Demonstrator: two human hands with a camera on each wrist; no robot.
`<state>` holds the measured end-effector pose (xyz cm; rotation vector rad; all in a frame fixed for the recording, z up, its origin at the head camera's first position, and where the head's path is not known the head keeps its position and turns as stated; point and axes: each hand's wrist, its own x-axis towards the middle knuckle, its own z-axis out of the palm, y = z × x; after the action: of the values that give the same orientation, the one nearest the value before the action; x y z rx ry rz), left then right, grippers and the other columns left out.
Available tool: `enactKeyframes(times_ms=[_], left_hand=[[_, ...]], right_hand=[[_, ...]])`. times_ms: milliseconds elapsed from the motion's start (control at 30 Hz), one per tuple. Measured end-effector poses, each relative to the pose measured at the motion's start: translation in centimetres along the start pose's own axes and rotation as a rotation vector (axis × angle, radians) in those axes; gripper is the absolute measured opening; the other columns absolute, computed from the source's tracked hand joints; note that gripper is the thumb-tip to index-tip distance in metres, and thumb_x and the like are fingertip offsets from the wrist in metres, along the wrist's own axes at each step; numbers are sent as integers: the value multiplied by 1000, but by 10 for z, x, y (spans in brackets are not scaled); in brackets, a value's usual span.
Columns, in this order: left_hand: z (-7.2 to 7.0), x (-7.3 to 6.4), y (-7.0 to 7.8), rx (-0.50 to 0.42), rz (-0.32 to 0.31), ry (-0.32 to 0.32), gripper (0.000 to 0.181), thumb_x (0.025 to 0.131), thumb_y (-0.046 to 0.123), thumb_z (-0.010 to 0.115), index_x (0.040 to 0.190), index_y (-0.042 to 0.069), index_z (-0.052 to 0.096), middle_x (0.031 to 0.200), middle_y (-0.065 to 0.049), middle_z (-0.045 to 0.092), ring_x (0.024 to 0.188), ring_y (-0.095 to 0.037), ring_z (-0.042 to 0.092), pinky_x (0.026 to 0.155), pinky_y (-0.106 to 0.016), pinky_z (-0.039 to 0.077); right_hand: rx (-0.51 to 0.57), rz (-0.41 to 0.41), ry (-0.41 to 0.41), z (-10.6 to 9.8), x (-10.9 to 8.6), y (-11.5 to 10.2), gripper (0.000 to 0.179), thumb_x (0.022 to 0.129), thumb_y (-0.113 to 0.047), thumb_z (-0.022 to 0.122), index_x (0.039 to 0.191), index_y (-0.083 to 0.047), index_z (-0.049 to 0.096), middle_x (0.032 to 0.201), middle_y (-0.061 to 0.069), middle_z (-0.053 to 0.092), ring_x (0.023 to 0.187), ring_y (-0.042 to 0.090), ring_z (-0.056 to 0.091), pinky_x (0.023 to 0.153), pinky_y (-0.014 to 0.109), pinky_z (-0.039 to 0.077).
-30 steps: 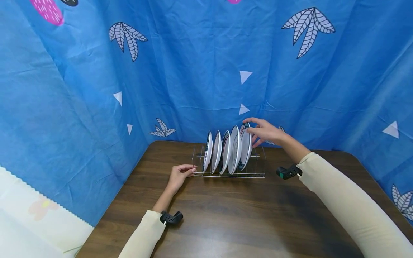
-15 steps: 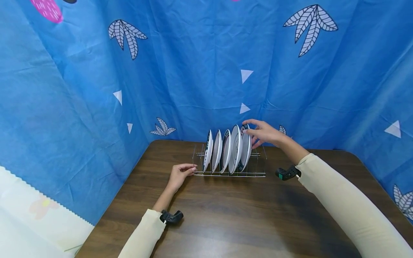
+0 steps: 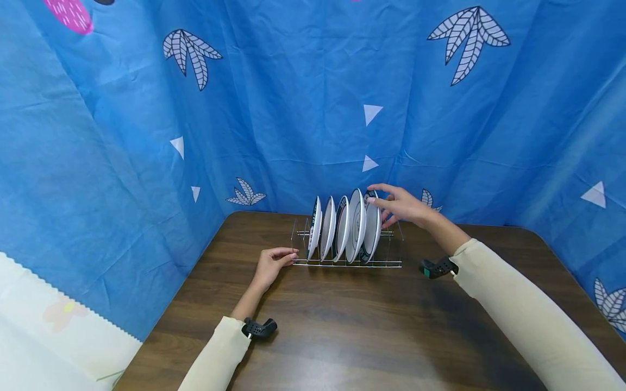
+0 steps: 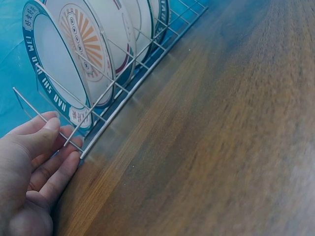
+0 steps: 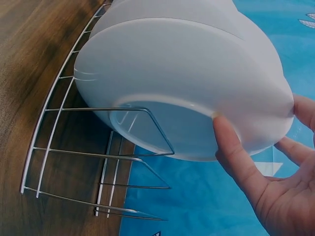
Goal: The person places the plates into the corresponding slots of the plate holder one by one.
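Observation:
A wire dish rack (image 3: 391,265) stands on the table with several white plates upright in a row, their rims patterned. At the rack's right, my right hand (image 3: 403,206) holds the rightmost plate (image 3: 373,228) by its upper edge. The right wrist view shows that plate's plain white underside (image 5: 177,64), with fingers on both of its sides. My left hand (image 3: 269,267) grips the rack's left end. In the left wrist view the thumb and fingers pinch the end wires, beside the leftmost plate (image 4: 59,64) with its green lettered rim.
The brown wooden table (image 3: 332,331) extends in front of the rack. A blue patterned curtain (image 3: 313,98) hangs close behind it and along the sides. On the rack's right end, bare wire dividers (image 5: 133,157) stick up.
My right hand has come down slightly with the rightmost plate, whose lower edge now sits lower in the rack, level with its neighbour's. The left hand stays on the rack's end.

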<state>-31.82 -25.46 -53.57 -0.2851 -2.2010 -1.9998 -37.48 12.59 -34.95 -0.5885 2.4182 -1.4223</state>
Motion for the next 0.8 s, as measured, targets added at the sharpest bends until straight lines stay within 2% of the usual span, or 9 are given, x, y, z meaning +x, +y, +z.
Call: enactKeyframes(times_ms=[100,333,533,800], left_hand=[[0,0,0,2,-4,-6,20,92,2,73,109,-10,74,111,-26,72,93,-24,74,81,-30,62],[-1,0,1,14,-7,-3,20,92,2,73,109,-8,75,112,-27,72,90,-19,74,80,-29,63],[-1,0,1,16,-6,-1,20,92,2,72,109,-8,74,112,-27,71,91,-18,74,80,-28,62],[0,0,1,6,-7,1,19,92,1,73,108,-8,75,111,-28,71,90,-17,74,80,-28,62]], right_hand=[[-15,-7,4,2,-1,1,62,106,-38,54,159,-14,32,118,31,55,91,39,68,74,46,65],[-29,-68,20,3,-7,8,66,108,-38,51,162,-14,24,120,32,55,90,35,69,77,53,63],[-54,-92,113,10,-11,18,68,106,-42,52,159,-8,30,121,29,57,94,36,68,77,54,63],[-35,-110,236,17,-23,35,63,106,-45,52,156,-10,38,129,27,59,104,46,64,78,50,64]])
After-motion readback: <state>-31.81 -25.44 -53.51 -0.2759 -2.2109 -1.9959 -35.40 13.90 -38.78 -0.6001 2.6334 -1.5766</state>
